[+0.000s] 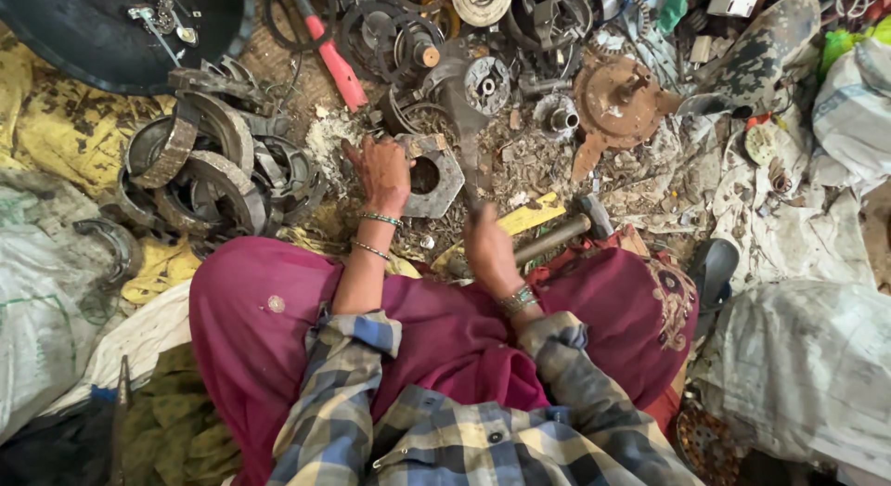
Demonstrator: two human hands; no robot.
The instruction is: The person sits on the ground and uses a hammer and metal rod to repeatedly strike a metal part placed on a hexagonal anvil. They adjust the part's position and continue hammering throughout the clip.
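Left hand [383,173] flat, fingers spread, pressing on a grey metal plate [432,176]: thick, roughly hexagonal, round hole in the middle, dull and gritty. The plate lies on the ground just ahead of the knees.

Right hand [489,251] curled tight around the wooden handle of a hammer [564,229]; its dark steel head points right, low over the right knee.

Left of the plate: a heap of curved brake shoes [206,170], grey metal with worn lining, nested together. Upper left: a big black disc [102,36], smooth, with small shiny bits lying on it. A red-handled tool [334,66] lies diagonal above the hand. Upper centre-right: a rusty round flanged hub [620,101], brown and pitted, plus a smaller grey machined disc [486,84] and loose rings and gears, all oily.

Ground is dirt covered in metal chips, pale dust and debris. A yellow cloth [56,124], stained, lies at left. White woven sacks [807,365] at right and left, soiled. A flat yellow scrap [531,214] lies under the hammer handle; any marking is unreadable.

Person sits low, magenta fabric over the knees, plaid sleeves, bangles on both wrists.
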